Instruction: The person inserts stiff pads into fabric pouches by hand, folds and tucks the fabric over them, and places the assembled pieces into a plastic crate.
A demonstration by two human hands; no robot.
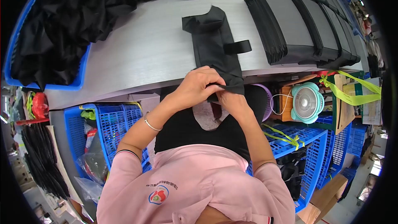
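Observation:
A long black fabric pouch lies on the grey table, its near end hanging over the front edge. A short black strap loop sticks out from its right side, and its far end is folded over. My left hand, with a bracelet on the wrist, is closed in a pinch on the pouch's near edge. Just right of it, my right hand grips the same edge from below. The fabric hides part of the right hand's fingers. Both hands are close together above my lap.
A blue crate heaped with black fabric pieces stands at the left. Stacks of flat black pouches line the table's right side. Below the edge are a teal fan and blue baskets beside my legs.

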